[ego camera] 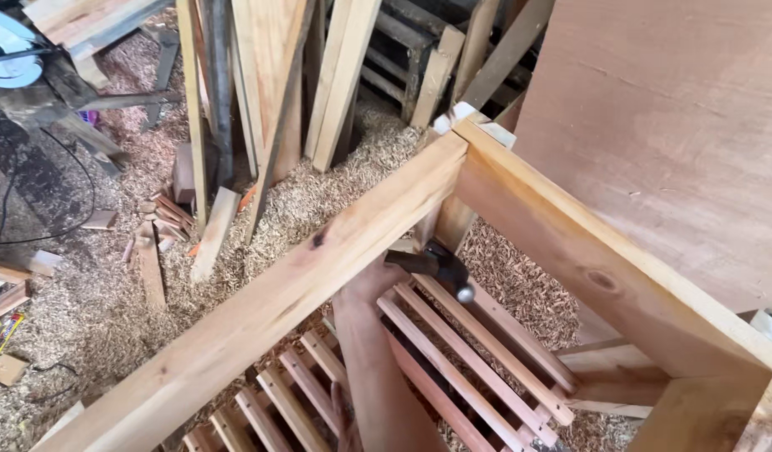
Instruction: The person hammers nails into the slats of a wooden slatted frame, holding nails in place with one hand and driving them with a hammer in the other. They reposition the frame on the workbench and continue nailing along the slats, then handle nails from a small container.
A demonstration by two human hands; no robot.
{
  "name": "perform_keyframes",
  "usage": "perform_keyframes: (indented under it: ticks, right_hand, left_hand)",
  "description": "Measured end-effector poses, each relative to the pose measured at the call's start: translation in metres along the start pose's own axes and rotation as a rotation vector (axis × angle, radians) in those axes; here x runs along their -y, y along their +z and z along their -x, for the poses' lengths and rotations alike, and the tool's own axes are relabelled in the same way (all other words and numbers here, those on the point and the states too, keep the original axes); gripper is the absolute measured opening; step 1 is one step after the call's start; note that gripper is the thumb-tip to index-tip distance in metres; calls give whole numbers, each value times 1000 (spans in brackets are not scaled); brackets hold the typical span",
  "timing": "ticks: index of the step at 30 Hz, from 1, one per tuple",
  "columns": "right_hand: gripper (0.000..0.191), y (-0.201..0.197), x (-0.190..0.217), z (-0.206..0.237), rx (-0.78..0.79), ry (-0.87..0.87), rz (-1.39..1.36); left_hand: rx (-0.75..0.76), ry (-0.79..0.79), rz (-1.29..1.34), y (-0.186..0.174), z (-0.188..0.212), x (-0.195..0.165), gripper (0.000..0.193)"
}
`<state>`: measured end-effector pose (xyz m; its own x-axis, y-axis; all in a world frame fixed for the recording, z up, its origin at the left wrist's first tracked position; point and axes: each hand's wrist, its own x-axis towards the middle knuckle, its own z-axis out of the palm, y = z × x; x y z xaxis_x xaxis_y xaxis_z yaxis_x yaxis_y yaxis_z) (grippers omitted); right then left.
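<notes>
My right forearm reaches up from the bottom edge, under the long top rail [260,310] of a pale wooden frame. My right hand [371,283] is partly hidden behind that rail and grips the dark handle of a hammer [436,266]. The hammer's head lies just inside the frame's corner joint [461,142], and its rounded steel end [464,294] points down to the right. A sliver of what looks like my left hand [341,421] shows beside the forearm at the bottom edge, over the slats. Its fingers are too little seen to judge.
A slatted wooden panel [478,368] lies below the frame on a floor thick with shavings [93,310]. Planks [340,75] lean upright at the back. A plywood sheet [679,125] fills the right. A circular saw [9,46] sits top left, with a black cable and offcuts nearby.
</notes>
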<state>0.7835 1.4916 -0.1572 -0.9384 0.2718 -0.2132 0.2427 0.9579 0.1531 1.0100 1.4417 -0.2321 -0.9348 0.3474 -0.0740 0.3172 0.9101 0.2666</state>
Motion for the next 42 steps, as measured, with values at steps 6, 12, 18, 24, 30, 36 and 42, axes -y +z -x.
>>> perform_keyframes:
  ticks: [6,12,18,24,30,36,42]
  right_hand:
    - [40,-17,-13,5,100,383,-1234]
    - [54,-8,-43,24,-16,838,-2658]
    - [76,11,-39,69,12,685,-2298]
    - [53,53,-68,109,-207,221,-1909]
    - [67,36,-151,93,-19,-45,-948]
    - [81,6,-186,62,171,-240,-441]
    - [40,30,-187,88,21,-73,-695]
  left_hand:
    - [11,-17,-14,11,5,-9,74]
    - [66,-46,-23,6,9,-26,75]
    - [51,-56,-29,-12,-11,-35,75]
    - [181,-93,-33,-15,-9,-27,76]
    - [41,-110,28,-24,-5,-39,76]
    - [165,-145,-9,-42,-7,-43,77]
    - [150,-144,-6,-41,-11,-42,80]
